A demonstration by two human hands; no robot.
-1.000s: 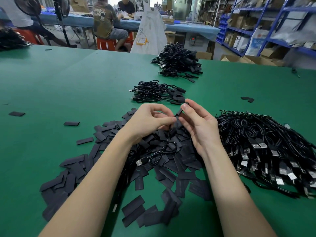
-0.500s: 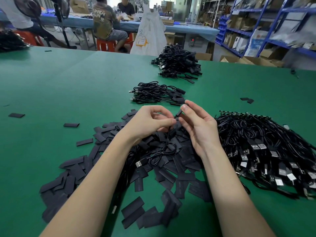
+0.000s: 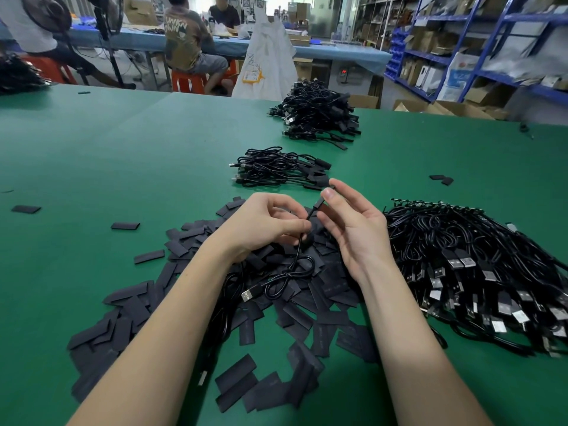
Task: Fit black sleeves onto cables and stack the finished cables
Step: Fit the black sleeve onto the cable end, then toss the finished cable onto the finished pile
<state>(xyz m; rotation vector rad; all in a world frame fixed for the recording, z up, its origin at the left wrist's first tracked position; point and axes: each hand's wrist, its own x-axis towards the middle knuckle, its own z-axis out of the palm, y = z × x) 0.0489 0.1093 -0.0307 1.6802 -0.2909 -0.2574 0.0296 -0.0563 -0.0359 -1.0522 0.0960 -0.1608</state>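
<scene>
While both pinch it: cable (image 3: pixel 295 256) above sleeves (image 3: pixel 319 290).

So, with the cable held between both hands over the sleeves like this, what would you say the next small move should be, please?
Probably slide the sleeve fully over the cable's small end. The right hand pinches that end near the connector tip, the left hand grips the cable just below, and its USB plug lies on the loose sleeves. Whether a sleeve is already on is hard to tell. The stack of finished cables waits just beyond.
</scene>
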